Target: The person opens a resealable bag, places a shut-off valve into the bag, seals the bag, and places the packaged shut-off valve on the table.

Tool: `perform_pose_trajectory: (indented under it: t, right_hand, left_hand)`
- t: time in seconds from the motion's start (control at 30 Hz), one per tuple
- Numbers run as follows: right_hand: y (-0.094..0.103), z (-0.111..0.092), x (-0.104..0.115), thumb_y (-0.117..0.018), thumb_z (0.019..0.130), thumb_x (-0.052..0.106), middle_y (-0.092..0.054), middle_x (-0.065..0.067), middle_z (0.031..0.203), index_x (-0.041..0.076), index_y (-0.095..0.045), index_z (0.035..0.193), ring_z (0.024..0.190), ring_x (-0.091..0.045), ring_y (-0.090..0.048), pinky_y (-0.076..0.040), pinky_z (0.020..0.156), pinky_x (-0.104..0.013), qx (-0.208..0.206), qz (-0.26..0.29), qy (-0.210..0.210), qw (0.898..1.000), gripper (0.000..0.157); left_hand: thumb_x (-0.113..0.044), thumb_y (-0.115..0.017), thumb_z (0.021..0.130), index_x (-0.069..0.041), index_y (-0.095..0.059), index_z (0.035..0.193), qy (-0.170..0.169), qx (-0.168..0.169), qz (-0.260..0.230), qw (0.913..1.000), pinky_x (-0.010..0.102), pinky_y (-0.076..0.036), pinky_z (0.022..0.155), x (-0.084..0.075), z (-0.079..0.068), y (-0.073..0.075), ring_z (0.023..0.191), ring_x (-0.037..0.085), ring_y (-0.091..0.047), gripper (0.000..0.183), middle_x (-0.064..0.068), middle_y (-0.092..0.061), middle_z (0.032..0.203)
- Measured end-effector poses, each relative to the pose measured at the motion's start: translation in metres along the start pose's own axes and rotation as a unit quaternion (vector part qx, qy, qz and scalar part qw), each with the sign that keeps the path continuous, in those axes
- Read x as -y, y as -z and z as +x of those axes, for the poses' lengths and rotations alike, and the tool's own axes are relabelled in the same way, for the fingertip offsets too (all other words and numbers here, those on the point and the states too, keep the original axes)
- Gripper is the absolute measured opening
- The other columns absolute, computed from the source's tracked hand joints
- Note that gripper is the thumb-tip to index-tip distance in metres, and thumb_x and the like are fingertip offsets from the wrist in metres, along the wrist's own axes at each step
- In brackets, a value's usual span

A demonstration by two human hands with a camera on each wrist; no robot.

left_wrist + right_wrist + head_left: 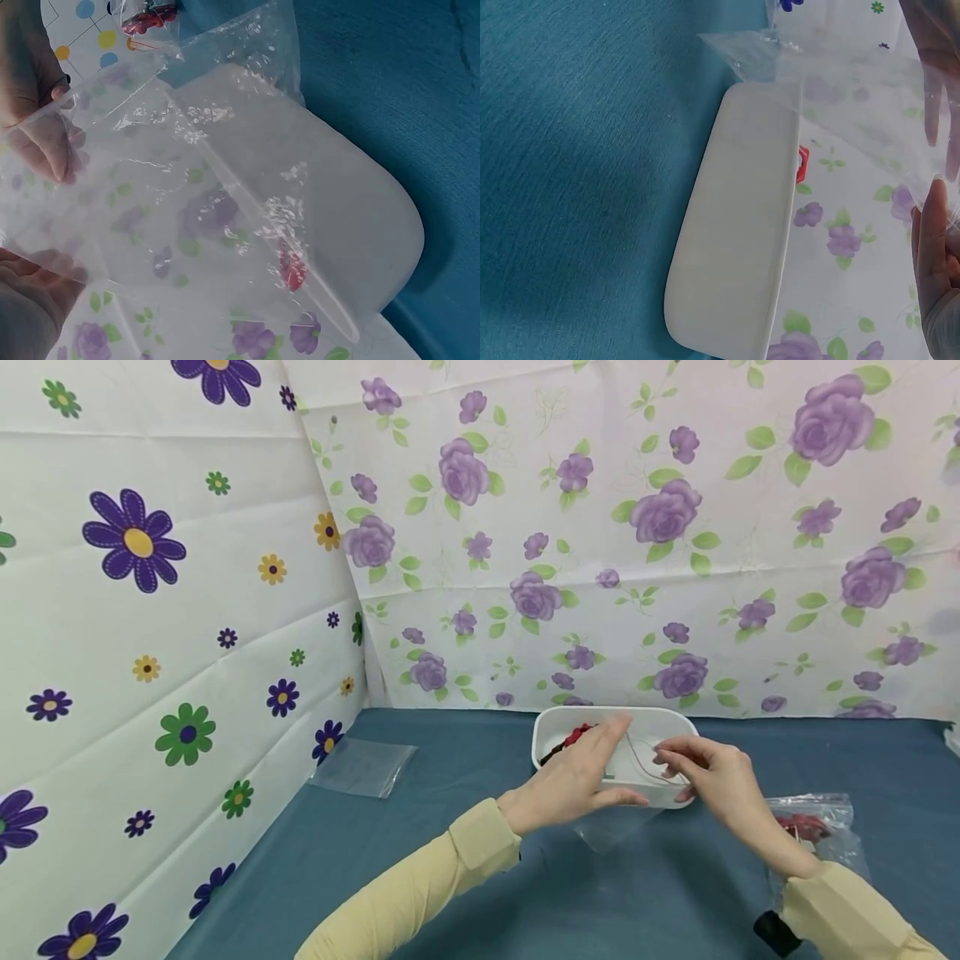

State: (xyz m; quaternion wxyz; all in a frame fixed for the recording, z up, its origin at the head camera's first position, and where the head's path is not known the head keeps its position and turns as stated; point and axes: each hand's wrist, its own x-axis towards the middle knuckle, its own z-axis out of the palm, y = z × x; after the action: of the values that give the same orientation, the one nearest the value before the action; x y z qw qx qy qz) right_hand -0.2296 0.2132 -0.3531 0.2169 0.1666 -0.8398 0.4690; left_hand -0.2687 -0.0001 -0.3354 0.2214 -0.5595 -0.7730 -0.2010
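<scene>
A clear plastic bag (150,195) with a thin red line along its mouth is stretched between my hands, over the white bin (551,718). My right hand (716,772) pinches the bag's edge between thumb and fingers. Against the other side of its mouth lies my left hand (573,772), fingers straight and thumb held apart. Nothing shows inside the clear film. In the bin, partly hidden by my left hand, are red and dark pieces (576,735). The right wrist view shows a bit of red (802,165) at the bin's rim.
Another clear bag (363,768) lies flat at the left by the flowered cloth (187,610). Under my right forearm is a bag with red contents (806,827), with a black object (776,933) nearer me. A blue cloth (465,752) covers the table.
</scene>
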Motion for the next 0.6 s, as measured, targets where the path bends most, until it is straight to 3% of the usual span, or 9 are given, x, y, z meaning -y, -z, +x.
perform_pose_trajectory:
  t: [0.1, 0.23, 0.37, 0.6]
  right_hand:
    - [0.0009, 0.0009, 0.0009, -0.058, 0.09, 0.011, -0.064, -0.012, 0.083, -0.001, -0.065, 0.1, 0.06, -0.012, -0.058, -0.049, 0.045, -0.029, 0.006, 0.0, -0.004, 1.0, 0.018]
    - [0.0022, 0.0026, 0.0009, -0.058, 0.089, 0.01, -0.064, -0.01, 0.08, -0.002, -0.066, 0.099, 0.059, -0.012, -0.057, -0.048, 0.044, -0.029, 0.024, -0.012, -0.007, 1.0, 0.017]
    - [0.0019, 0.0042, 0.0007, -0.059, 0.088, 0.003, -0.062, -0.003, 0.072, -0.002, -0.067, 0.096, 0.055, -0.012, -0.055, -0.045, 0.043, -0.027, 0.04, -0.046, 0.009, 0.998, 0.013]
    - [0.0008, 0.0041, 0.001, -0.059, 0.088, 0.004, -0.062, 0.0, 0.072, 0.001, -0.068, 0.095, 0.054, -0.011, -0.052, -0.042, 0.042, -0.026, 0.047, -0.066, 0.012, 0.997, 0.012]
  left_hand:
    - [-0.027, -0.063, 0.087, 0.004, -0.023, 0.14, -0.025, 0.016, 0.016, 0.9994, 0.02, -0.025, 0.097, 0.0006, 0.0008, 0.0015, 0.124, 0.015, -0.031, 0.073, 0.015, -0.033, 0.137]
    - [-0.013, -0.056, 0.092, 0.004, -0.037, 0.134, -0.098, 0.016, 0.031, 0.9946, 0.016, -0.027, 0.094, 0.0017, 0.0029, 0.0036, 0.121, 0.013, -0.036, 0.049, 0.014, -0.038, 0.134]
    - [-0.009, -0.061, 0.088, 0.002, -0.044, 0.131, -0.155, 0.013, 0.041, 0.9871, 0.013, -0.028, 0.092, 0.0001, 0.0055, 0.0052, 0.118, 0.012, -0.04, 0.048, 0.012, -0.042, 0.131]
    - [-0.008, -0.067, 0.083, -0.004, -0.051, 0.127, -0.18, 0.024, 0.035, 0.9827, 0.012, -0.025, 0.093, 0.0006, 0.0087, 0.0058, 0.114, 0.009, -0.042, 0.047, 0.005, -0.048, 0.128]
